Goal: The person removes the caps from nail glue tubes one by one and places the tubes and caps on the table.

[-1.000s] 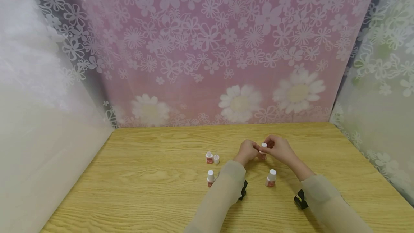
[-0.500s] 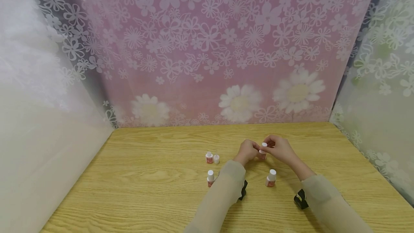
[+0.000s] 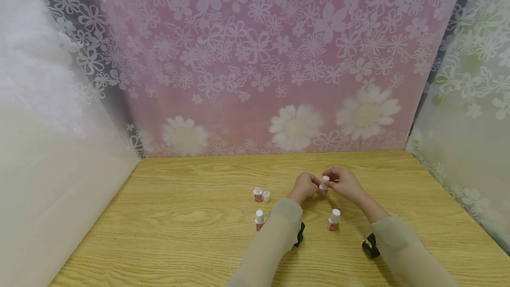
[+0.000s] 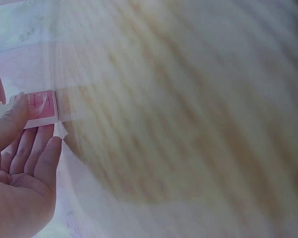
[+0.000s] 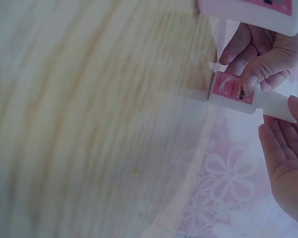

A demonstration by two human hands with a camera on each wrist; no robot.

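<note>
At the back right of the table, my left hand (image 3: 306, 186) holds a small white bottle (image 5: 233, 92) with a pink-red label, thumb on one side and fingers on the other. The bottle stands upright, its base at the tabletop. Thumb and fingers of my right hand (image 3: 345, 185) pinch its white cap (image 5: 279, 106). A narrow neck shows between cap and bottle body in the right wrist view. To the left, another such bottle (image 3: 258, 195) stands with its nozzle bare, a loose white cap (image 3: 266, 196) right beside it.
A capped bottle (image 3: 334, 220) stands in front of my hands, looming at the top of the right wrist view. Another capped bottle (image 3: 260, 219) is partly covered by my left sleeve (image 3: 275, 229). Flowered curtains (image 3: 255, 56) border the wood-grain table (image 3: 179, 234) at the back and sides.
My right fingers have shifted slightly around the cap, and more of the cap's side shows now. My left hand and the other bottles stay where they were.
</note>
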